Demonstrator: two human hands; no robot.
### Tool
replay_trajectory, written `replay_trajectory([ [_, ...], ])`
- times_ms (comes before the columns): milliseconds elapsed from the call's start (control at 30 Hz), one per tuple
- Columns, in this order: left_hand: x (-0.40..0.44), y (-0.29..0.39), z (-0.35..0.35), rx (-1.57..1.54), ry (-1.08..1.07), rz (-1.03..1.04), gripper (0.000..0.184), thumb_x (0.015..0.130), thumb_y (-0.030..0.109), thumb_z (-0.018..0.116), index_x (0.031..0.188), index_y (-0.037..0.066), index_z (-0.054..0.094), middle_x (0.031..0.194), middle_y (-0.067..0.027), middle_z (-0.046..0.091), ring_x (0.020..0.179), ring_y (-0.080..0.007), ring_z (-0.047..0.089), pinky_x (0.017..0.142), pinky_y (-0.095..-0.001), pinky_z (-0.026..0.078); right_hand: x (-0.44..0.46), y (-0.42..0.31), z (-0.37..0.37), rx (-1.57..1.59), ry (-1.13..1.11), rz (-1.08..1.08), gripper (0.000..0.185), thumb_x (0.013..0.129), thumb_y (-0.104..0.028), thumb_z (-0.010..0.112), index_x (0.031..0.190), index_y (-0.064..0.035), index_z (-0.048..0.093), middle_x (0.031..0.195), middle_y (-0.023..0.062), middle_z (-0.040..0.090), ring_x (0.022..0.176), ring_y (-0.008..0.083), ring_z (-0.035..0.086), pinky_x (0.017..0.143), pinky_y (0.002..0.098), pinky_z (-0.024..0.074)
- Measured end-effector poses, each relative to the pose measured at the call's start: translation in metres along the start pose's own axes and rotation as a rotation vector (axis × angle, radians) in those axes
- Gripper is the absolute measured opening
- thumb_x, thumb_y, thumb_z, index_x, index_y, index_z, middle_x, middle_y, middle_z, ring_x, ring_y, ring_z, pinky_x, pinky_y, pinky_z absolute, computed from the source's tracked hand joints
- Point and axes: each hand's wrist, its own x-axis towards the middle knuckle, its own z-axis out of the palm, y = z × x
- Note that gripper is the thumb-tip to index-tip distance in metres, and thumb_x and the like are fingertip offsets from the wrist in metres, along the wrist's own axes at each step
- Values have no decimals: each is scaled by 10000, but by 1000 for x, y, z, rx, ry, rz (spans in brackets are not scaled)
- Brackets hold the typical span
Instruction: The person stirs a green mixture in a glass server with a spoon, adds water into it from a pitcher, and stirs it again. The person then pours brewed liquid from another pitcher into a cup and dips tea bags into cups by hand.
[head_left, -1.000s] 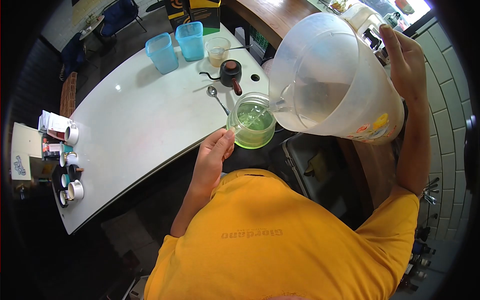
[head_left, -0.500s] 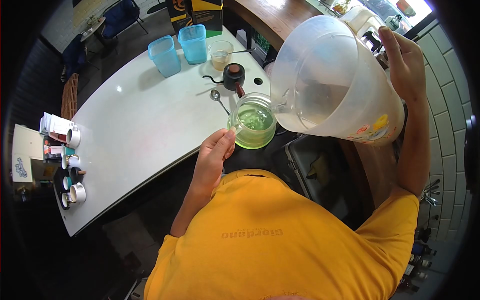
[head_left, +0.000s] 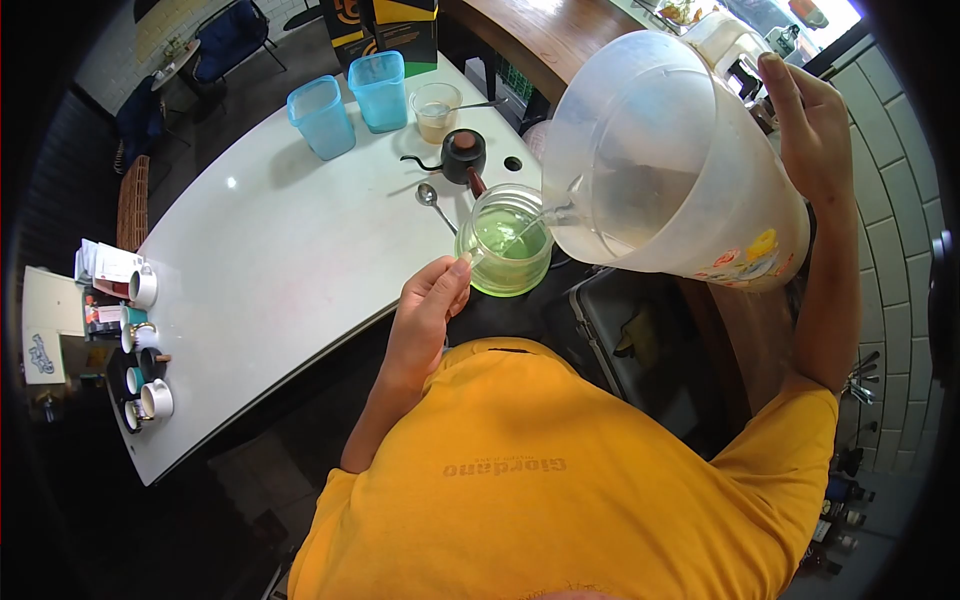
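My right hand point(head_left: 808, 125) grips the handle of a large translucent plastic pitcher point(head_left: 770, 215) with a flower print, tilted to the left. A thin stream of clear liquid runs from its spout into a clear jug point(head_left: 505, 285) that looks green at its base. The jug's handle is pinched in my left hand point(head_left: 432, 298), which holds it by the table's near edge. Liquid stands inside the jug. Just beyond it are a black gooseneck kettle point(head_left: 462, 158) with a wooden lid knob and a metal spoon point(head_left: 428, 195).
On the white table point(head_left: 240, 270) stand two blue plastic containers point(head_left: 322, 118) and a clear cup point(head_left: 436, 120) with a utensil across it. Several white cups point(head_left: 156, 398) occupy the left end. A wooden counter point(head_left: 530, 40) lies beyond, and a dark case point(head_left: 640, 350) sits below the pitcher.
The pouring stream now shows as a longer thin line reaching into the jug. Both hands keep nearly the same position; the table has shifted slightly left and down in view.
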Motion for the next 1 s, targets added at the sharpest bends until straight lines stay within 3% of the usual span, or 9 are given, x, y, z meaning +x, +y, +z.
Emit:
replay_trajectory([
  [300,6,2,-3,-7,6,-18,294,935,225,503,676,96,451,614,37,323,611,-89,333,582,-229,289,4,-4,5,-21,9,39,546,934,-462,466,867,54,632,593,-28,475,591,56,378,535,236,306],
  [1000,25,8,-15,-16,-26,-24,289,939,219,499,680,97,458,610,39,327,603,-84,332,578,-227,295,17,1,10,-35,-29,65,533,937,-451,465,887,50,640,586,-34,469,577,52,362,525,236,292],
])
